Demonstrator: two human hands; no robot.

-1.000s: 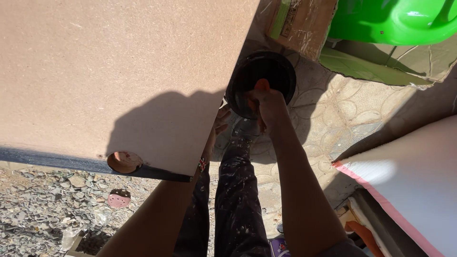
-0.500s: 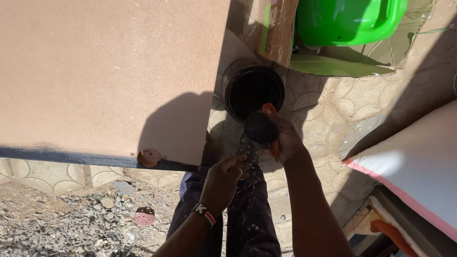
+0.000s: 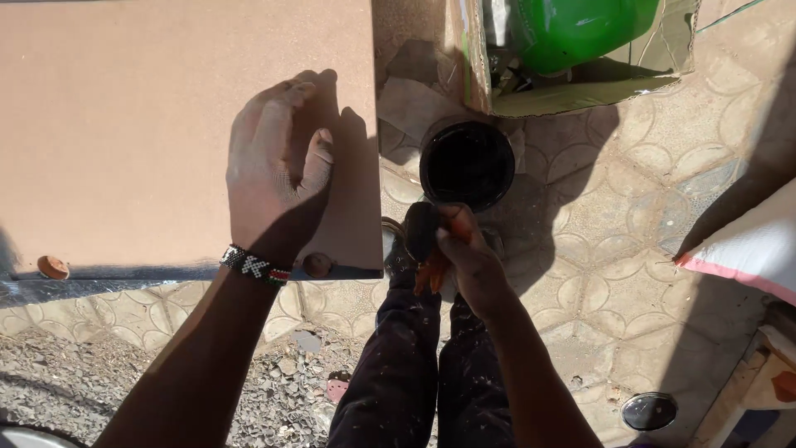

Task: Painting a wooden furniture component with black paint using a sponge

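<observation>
My left hand [image 3: 274, 170] lies flat, fingers spread, on a large brown fibreboard panel [image 3: 149, 116] near its right end. The panel's near edge is black and has round hinge holes [image 3: 316, 265]. My right hand [image 3: 464, 249] grips an orange-handled paint roller [image 3: 421, 232] whose dark foam head points up, just below an open tub of black paint [image 3: 467, 163] on the paved ground. My paint-spattered trousers [image 3: 414, 357] show beneath.
A cardboard box [image 3: 572, 87] holding a green plastic container [image 3: 580, 29] stands behind the tub. A white board with a pink edge [image 3: 746, 249] lies at right. Gravel [image 3: 99, 382] covers the ground at left; a round lid [image 3: 649, 411] lies at lower right.
My left hand rose from beside my leg and came down flat on the panel. My right hand drew the roller back from the paint tub. The view shifted left.
</observation>
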